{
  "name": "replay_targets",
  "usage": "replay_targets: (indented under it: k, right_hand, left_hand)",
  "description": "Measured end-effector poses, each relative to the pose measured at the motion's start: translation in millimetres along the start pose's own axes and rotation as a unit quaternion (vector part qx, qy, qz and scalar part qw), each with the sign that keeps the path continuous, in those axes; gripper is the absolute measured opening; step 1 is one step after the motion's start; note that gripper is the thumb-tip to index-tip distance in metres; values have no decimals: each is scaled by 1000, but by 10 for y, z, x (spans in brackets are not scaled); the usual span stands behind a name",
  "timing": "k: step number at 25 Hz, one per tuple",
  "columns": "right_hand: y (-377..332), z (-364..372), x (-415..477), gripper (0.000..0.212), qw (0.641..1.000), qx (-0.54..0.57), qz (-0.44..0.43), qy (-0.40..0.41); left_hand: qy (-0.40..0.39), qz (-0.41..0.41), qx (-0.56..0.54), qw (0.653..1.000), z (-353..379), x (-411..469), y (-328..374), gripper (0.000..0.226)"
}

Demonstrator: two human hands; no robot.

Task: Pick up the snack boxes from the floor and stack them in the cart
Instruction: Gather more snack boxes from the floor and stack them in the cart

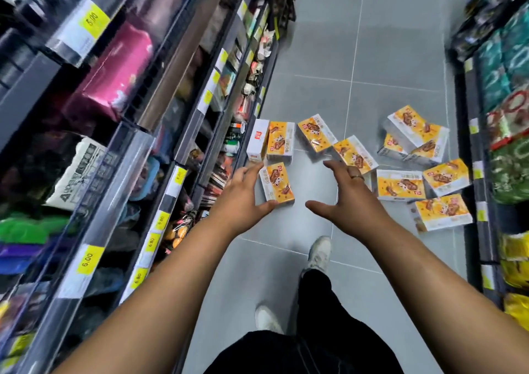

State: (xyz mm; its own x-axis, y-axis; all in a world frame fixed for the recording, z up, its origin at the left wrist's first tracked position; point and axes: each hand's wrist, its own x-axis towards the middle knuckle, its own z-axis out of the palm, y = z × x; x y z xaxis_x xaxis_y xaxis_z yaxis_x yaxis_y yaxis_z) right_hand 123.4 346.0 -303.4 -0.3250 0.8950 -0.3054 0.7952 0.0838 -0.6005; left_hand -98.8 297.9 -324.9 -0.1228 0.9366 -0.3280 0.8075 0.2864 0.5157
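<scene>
**Open grips above spilled boxes**

My left grip [243, 193] is spread open beside the nearest snack box [277, 183], contact unclear. My right grip [349, 199] is open too, holding nothing. More snack boxes [400, 185] lie scattered on the grey floor [386, 44] between the shelves [171, 116].
</scene>
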Motion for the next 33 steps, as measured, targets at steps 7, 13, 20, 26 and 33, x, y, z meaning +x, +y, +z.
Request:
replay_targets:
  k: [7,13,20,26,33]
  right_hand:
    - [404,183,1569,91,997,0,15,-81]
    - [983,906,2729,90,995,1,23,-98]
    - [2101,2547,3903,95,987,-9,84,-136]
    - [2936,3923,4727,103,976,-48,89,-195]
    - [3511,4967,5327,123,959,-52,89,-264]
  left_hand:
    - [-11,-90,-50,995,342,1415,-108,88]
    - [-14,-140,-87,986,997,2573,-702,90]
    - [-52,-215,-155,963,2348,3741,-2041,99]
    - [-92,-265,-138,950,3616,4437,-3075,105]
    - [-117,-306,-234,916,4582,5000,-3588,116]
